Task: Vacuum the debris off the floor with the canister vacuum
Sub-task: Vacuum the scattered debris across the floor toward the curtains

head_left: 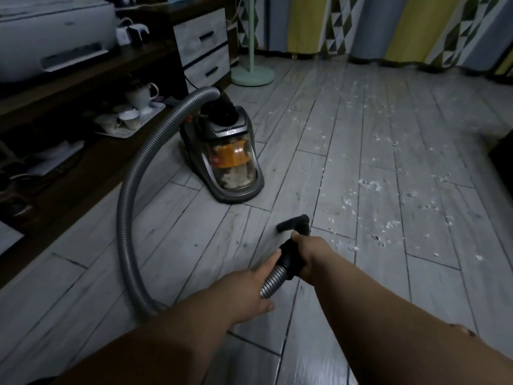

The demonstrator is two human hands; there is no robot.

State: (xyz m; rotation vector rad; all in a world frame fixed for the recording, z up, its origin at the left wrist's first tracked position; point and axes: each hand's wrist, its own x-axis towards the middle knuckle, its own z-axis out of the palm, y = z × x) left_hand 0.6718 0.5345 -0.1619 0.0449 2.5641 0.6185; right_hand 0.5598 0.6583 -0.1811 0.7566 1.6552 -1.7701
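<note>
At the far left, a white printer (50, 37) is seen on top of a dark wooden shelf (83, 87). On a lower level, a white tray (130, 129) is loaded with a glossy teapot (141, 95) and some cups (129, 118). Beside the shelf, a pale cabinet (202, 51) with 2 closed drawers is set.

A grey ribbed hose (125, 204) is curved in a wide loop from the top of the vacuum (230, 151) down to the hands. The vacuum is stood on the floor (180, 245), near the shelf; in its clear, rounded bin an orange core is held, with pale fluff gathered at the bottom. Behind it, the round mint base of a stand (252, 70) is placed.

The hose is held near its end by the left hand (244, 287), with 1 finger laid along it and the thumb beneath. The black handle (288, 259) is gripped by the right hand (308, 254), fingers wrapped round it. The black nozzle (294, 223) is kept low at the grey wood-look planks, just left of the nearest flakes.

White debris (369, 184) is scattered in small, ragged flakes over the right half of the floor, up towards curtains (388, 23) patterned in yellow, grey and triangles.
</note>
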